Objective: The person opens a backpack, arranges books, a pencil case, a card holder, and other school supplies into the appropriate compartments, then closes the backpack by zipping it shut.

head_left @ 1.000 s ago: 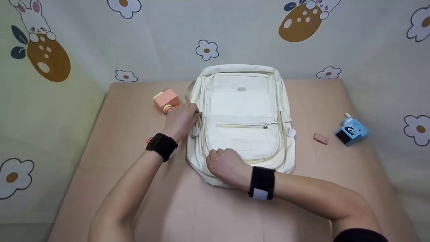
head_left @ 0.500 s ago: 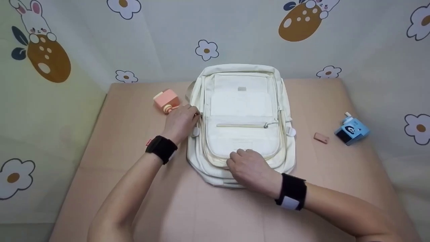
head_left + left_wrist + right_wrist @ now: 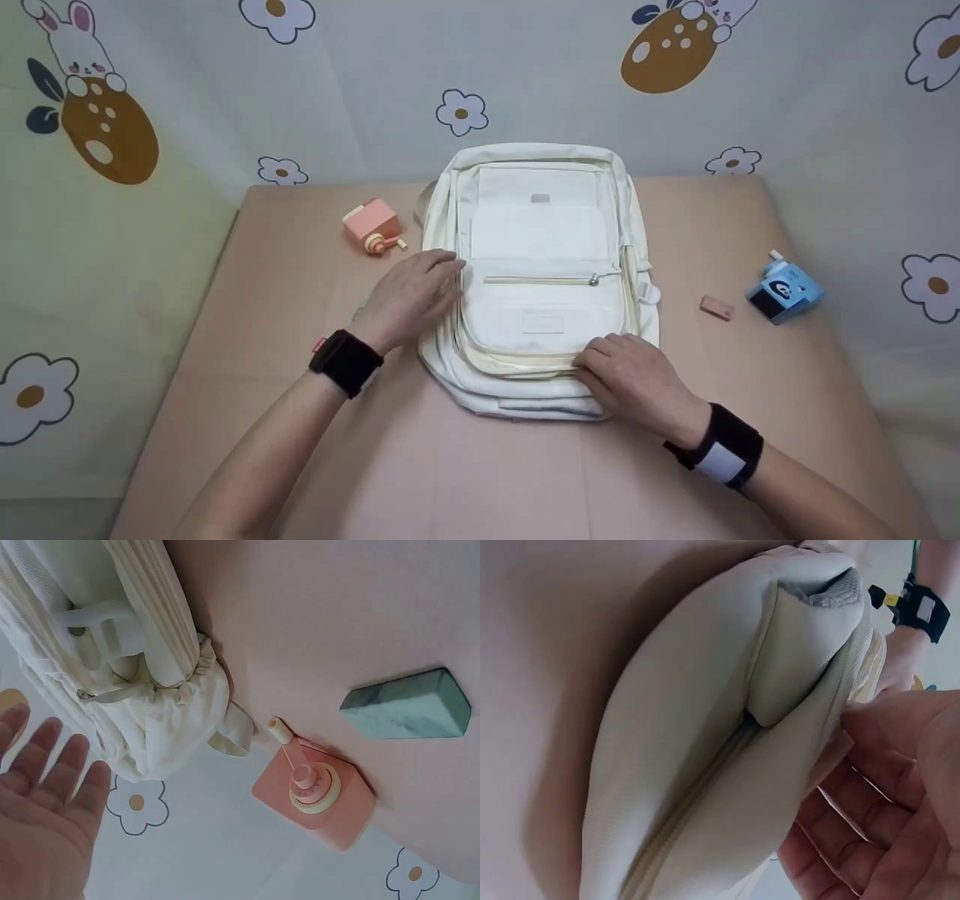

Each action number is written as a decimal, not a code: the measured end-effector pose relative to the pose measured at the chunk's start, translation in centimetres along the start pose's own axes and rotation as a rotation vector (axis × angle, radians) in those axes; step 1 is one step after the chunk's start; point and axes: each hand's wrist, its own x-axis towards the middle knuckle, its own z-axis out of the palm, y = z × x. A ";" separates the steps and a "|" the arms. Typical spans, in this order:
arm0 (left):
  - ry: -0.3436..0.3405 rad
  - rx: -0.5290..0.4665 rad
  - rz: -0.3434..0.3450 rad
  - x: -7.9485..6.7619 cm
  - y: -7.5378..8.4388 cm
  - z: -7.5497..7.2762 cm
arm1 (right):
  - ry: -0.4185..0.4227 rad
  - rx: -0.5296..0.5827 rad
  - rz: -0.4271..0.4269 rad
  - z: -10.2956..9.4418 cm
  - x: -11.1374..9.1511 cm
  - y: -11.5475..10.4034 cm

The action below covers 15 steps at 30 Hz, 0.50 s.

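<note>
A cream backpack lies on the table, its front facing up. My right hand pinches at the zipper along the lower right edge of the front pocket, thumb against fingers; the zipper pull itself is hidden. The right wrist view shows that right hand beside the folded bag fabric. My left hand is over the bag's left edge; in the left wrist view the left hand has its fingers extended and apart, holding nothing.
A pink crank pencil sharpener stands left of the bag. Near it is a green block, mostly behind the left hand in the head view. To the right are a small pink eraser and a blue crank sharpener.
My right hand has slid rightward along the pocket's bottom edge to its lower right corner. The left hand has let go of the bag's left side and shifted slightly down, its fingers loosening.
</note>
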 end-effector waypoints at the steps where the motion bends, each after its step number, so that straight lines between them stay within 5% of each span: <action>1: -0.043 -0.024 0.017 -0.3 0.3 0.0 | 0.006 0.014 0.005 -0.1 0.0 0.0; 7: -0.210 -0.076 0.155 -1.9 1.1 0.5 | 0.059 0.047 0.014 -0.6 0.6 0.2; 15: -0.175 -0.076 0.243 -2.0 0.9 1.2 | 0.188 0.058 -0.008 -2.5 1.8 0.3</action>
